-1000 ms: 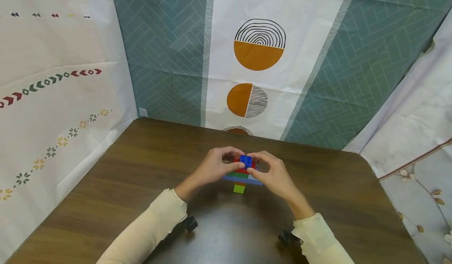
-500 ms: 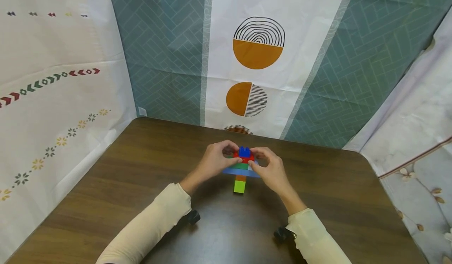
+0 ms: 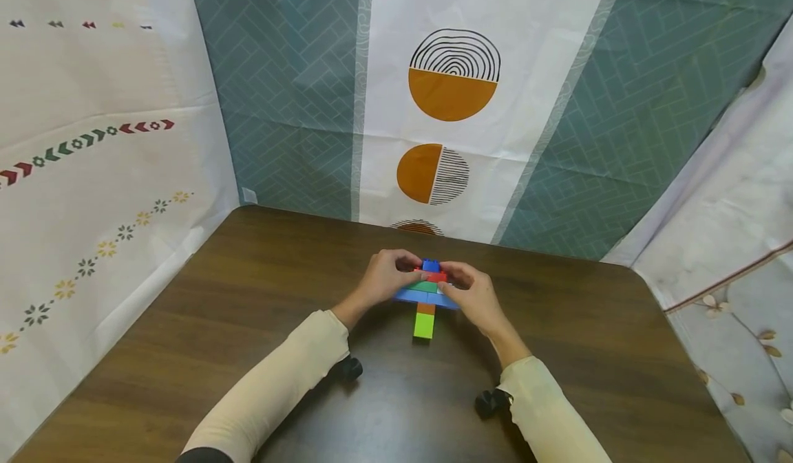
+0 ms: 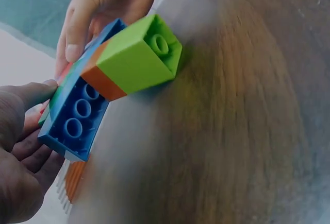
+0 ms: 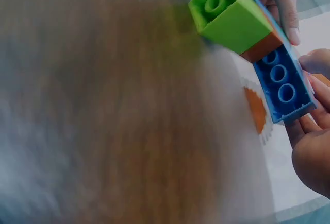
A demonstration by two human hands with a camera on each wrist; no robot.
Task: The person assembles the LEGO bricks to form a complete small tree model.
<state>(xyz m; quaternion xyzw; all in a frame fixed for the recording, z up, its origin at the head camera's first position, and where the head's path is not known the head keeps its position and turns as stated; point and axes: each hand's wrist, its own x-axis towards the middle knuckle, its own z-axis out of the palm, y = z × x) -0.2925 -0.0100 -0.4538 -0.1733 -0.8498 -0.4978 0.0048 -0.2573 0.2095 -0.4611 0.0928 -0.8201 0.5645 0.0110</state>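
Both hands hold a stack of toy building bricks near the middle of the table in the head view. From the bottom up it has a lime green brick (image 3: 424, 326), a small orange brick (image 3: 426, 308), a wide light blue layer (image 3: 410, 296), a green brick (image 3: 424, 287), a red brick (image 3: 437, 277) and a dark blue brick (image 3: 431, 265). My left hand (image 3: 385, 275) grips the upper layers from the left. My right hand (image 3: 476, 295) pinches them from the right. Both wrist views show the hollow underside of the lime brick (image 4: 139, 54), raised off the table.
The brown wooden table (image 3: 297, 270) extends to all sides of the hands. A patterned cloth (image 3: 297, 105) hangs along its back edge, with a white cloth (image 3: 111, 174) at the left and another pale cloth (image 3: 731, 243) at the right. Black wrist cameras (image 3: 489, 403) sit below the sleeves.
The brick stack has tilted, so more of its lime and orange front shows and less of the dark blue top. My left thumb now lies lower, across the red and green layers.
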